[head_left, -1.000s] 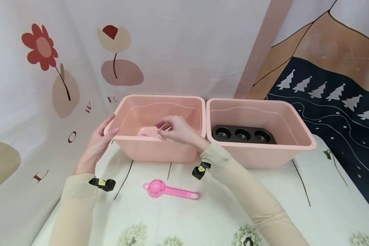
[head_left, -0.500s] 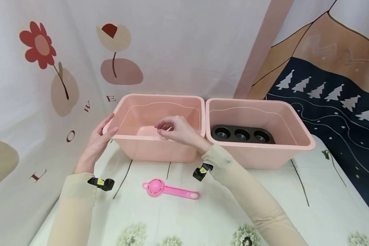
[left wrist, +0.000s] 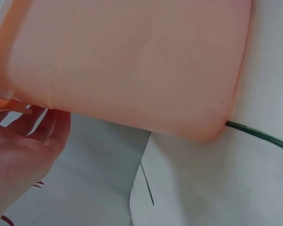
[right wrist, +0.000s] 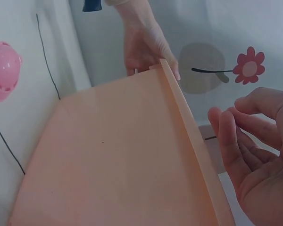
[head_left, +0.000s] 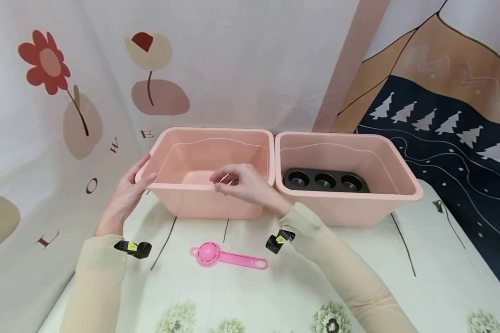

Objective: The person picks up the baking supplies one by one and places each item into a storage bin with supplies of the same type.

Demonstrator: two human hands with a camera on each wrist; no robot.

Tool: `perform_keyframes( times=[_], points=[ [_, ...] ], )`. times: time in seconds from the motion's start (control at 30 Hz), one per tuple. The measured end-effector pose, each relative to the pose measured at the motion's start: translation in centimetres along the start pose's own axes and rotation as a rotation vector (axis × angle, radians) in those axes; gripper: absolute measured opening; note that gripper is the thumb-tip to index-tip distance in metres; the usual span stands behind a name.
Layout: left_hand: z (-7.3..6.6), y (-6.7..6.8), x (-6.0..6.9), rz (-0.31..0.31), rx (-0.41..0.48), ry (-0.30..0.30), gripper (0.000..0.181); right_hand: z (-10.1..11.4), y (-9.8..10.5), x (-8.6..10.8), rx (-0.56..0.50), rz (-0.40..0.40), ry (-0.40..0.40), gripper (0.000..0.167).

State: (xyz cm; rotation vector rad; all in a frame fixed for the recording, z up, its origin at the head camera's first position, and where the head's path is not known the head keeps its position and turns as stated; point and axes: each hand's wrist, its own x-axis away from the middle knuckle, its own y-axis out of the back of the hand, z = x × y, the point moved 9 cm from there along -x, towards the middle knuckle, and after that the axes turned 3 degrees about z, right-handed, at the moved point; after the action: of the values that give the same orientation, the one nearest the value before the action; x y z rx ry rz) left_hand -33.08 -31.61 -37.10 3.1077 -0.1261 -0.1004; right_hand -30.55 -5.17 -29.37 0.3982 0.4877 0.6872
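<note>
My left hand (head_left: pixel 127 196) grips the left end of a pink plastic bin (head_left: pixel 208 203) by its rim, thumb on the near corner. In the left wrist view, the fingers (left wrist: pixel 56 129) lie at the rim's underside. Over the same bin's front rim hangs my right hand (head_left: pixel 243 185), palm inward. The right wrist view shows this right hand (right wrist: pixel 259 150) with loosely bent fingers and nothing visible between them. A pink egg separator (head_left: pixel 229 257) lies flat on the table in front of the bin. The bin's floor is partly hidden by its front wall and my right hand.
Close beside it on the right stands a second pink bin (head_left: pixel 346 210). Inside that one leans a dark muffin pan (head_left: pixel 325 180) with round cups. A patterned cloth (head_left: pixel 250 60) hangs behind both bins, and a flowered cloth (head_left: pixel 183 296) covers the table.
A bit of pink that showed inside the left bin one second ago is out of sight. My right hand has come slightly lower and nearer the front rim; the left hand keeps its hold.
</note>
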Motion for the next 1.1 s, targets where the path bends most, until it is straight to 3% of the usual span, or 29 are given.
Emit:
perform_keyframes(
  times=[0.6, 1.1],
  points=[
    [-0.2, -0.2, 0.0, 0.019, 0.061, -0.014, 0.069, -0.3, -1.5, 2.6, -0.047, 0.041, 0.12, 0.017],
    [-0.1, -0.1, 0.1, 0.014, 0.058, -0.01, 0.069, -3.6, -4.8, 5.0, -0.06, 0.102, 0.011, 0.018]
  ],
)
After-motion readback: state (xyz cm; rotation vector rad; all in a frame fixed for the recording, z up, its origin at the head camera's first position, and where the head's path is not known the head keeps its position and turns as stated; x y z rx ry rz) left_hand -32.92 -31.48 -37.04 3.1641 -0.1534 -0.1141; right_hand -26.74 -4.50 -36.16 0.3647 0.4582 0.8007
